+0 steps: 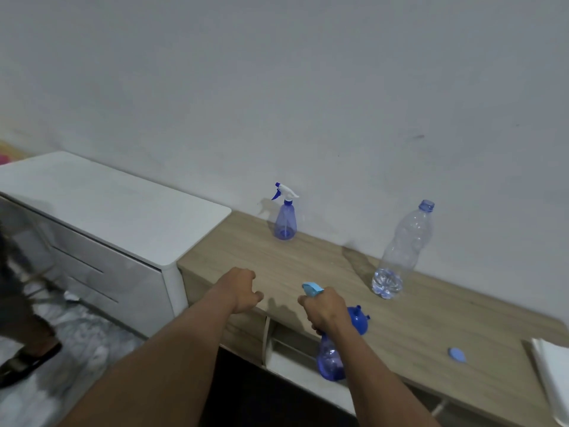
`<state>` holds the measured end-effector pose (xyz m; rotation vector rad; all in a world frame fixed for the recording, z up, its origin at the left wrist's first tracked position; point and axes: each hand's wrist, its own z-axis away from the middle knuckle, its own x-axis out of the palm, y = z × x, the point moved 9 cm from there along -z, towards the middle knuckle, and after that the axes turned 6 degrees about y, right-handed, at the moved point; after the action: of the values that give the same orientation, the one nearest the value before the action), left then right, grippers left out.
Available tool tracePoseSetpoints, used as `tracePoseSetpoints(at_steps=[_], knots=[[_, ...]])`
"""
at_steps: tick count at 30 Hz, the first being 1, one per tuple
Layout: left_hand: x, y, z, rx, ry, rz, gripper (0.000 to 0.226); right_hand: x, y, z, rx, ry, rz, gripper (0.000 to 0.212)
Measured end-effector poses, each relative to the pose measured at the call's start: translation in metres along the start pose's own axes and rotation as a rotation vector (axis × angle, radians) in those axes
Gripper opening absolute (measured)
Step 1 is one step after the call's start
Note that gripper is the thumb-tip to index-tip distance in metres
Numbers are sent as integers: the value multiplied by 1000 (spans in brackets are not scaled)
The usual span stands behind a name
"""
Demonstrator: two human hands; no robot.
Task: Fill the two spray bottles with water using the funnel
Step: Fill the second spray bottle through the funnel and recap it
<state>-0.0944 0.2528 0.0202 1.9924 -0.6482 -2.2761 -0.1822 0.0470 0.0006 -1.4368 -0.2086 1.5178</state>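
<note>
Head view takes in a white cabinet (117, 217) on the left and a wooden bench (308, 263) along the wall, where the work sits. A water bottle (400, 251) stands uncapped near the wall with only a little water left in its base. The far sprayer (284, 217) stands at the wall with its head on. The right hand (326, 309) has its fingers wrapped round the neck of the held sprayer (331, 362), which hangs just in front of the bench edge, head on as well. The left hand (243, 291) hovers over the bench edge, fingers loosely curled on nothing. The funnel (358, 320) lies on the bench just behind the right hand, and a small cap (457, 355) lies well apart to its right.

With the water bottle nearly drained and both heads on, this is probably the closing step. The next move calls for setting the held sprayer upright on the bench.

A white object at the right edge is cut off, as is a shoe (27, 362) at the left. Blue tint makes both sprayers' water levels hard to read. The right hand covers the held sprayer's neck and trigger, and part of the funnel.
</note>
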Motion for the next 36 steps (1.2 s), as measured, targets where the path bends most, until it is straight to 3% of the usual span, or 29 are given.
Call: tracePoseSetpoints(at_steps=[7,11,15,22,29,31,32,36], knots=[[-10,3,0,-24,30,17,71,-4,-4,-1,-18,-59,-112,48],[-11,18,-2,-32,46,74,71,-21,-14,-5,-69,-70,-212,35],[-5,44,-7,-18,41,159,69,-47,-24,-20,-192,26,-238,19],[31,88,-35,18,-74,316,70,-88,-49,-51,-367,144,-283,14],[55,121,-111,130,-134,530,93,-90,-65,-122,-404,187,-336,4],[62,123,-143,161,-126,596,100,-84,-66,-148,-378,201,-341,10],[66,121,-160,174,-127,632,93,-82,-67,-162,-368,219,-343,14],[73,121,-219,286,-75,622,28,-72,-73,-216,-321,300,-342,16]])
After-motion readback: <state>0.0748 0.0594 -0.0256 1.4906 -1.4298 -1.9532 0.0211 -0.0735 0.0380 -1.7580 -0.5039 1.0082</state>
